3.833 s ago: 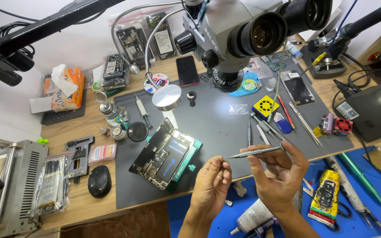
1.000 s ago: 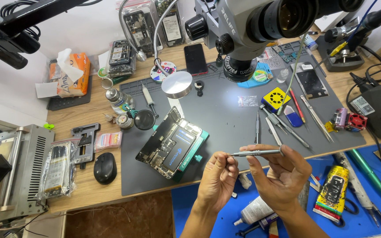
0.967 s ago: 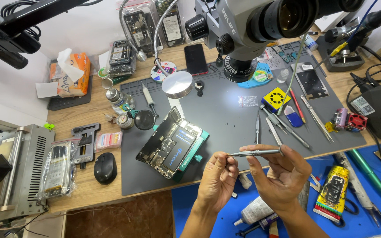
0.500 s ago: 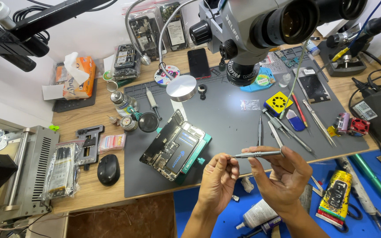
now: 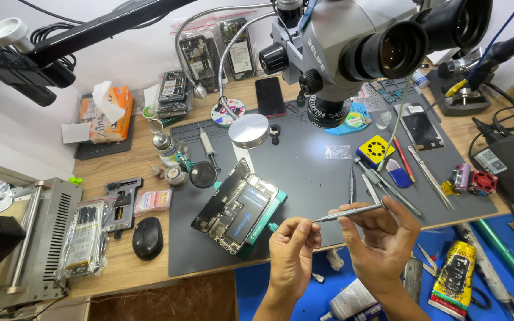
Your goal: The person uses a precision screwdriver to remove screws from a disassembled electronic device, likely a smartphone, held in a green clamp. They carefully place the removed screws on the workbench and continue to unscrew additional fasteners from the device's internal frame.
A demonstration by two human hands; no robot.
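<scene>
Now my right hand [image 5: 382, 241] pinches the slim screwdriver [image 5: 349, 213] level while my left hand's [image 5: 292, 252] fingertips close on its tip, above the opened phone [image 5: 236, 208], so both ends stay steady

Both hands hover over the near edge of a grey mat [image 5: 310, 172] on the table [image 5: 120, 166]: the right hand [image 5: 382, 241] pinches a slim metal screwdriver [image 5: 347, 213] lying nearly level, and the left hand [image 5: 292, 252] has its fingertips at the tool's tip. Just left of them an opened phone [image 5: 233, 206] lies in a green holder on the mat, beneath a grey microscope [image 5: 358, 47]. A black mouse [image 5: 147, 238] sits further left on the wood.
</scene>
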